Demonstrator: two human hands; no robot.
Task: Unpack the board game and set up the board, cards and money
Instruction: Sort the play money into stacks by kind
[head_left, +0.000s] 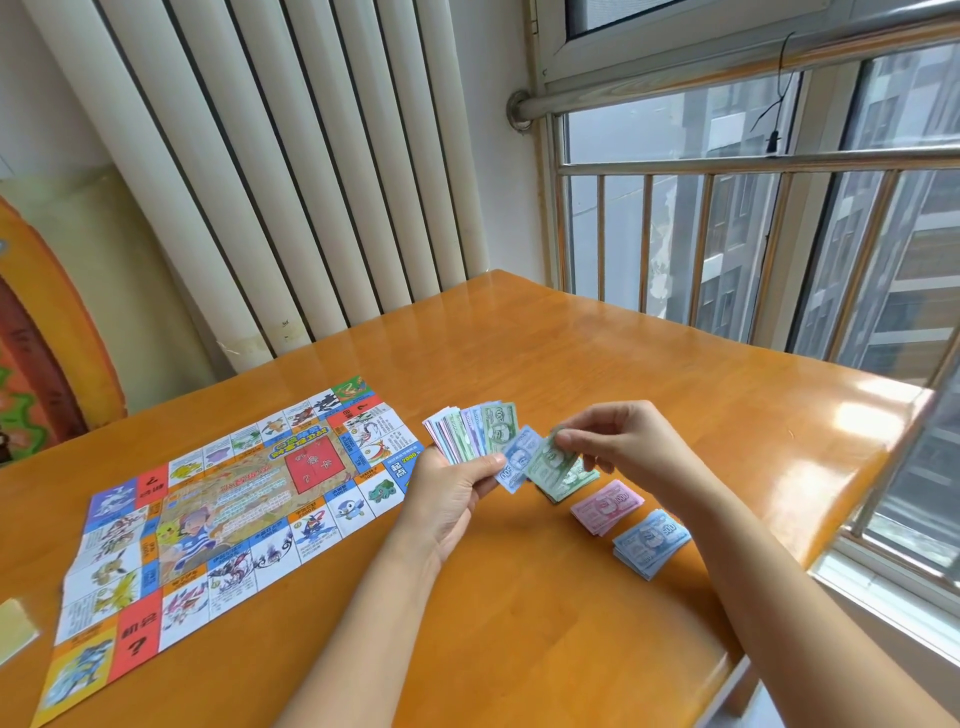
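Right of the game board (234, 519), just past its right end, the left hand (452, 493) grips a fanned wad of paper money (467, 428), thumb pressed on top. Pink, purple, blue and green notes spread out of it, and a blue 500 note (514, 465) sticks out at the lower edge of the fan. Further right of the board, the right hand (618, 441) pinches a green note (550, 460) between thumb and fingertips, the note tilted and lying across the blue one's edge. Whether the green note is free of the fan I cannot tell. Directly beneath that note, on the table (519, 623), lies a green pile (576, 480). Beyond it, further from the board and toward the table's near right edge, sit a pink pile (608, 506) and then a blue pile (652, 543), the three set in a row and close to one another without clearly touching. The board lies unfolded and flat on the table, its creases showing, printed with cartoon creatures round the border and a red square near its middle. Left of the board, a pale yellowish card (15, 631) lies on the table. Behind the board stands a white ribbed radiator (285, 182), and far to the board's right a window with a metal railing (727, 166).
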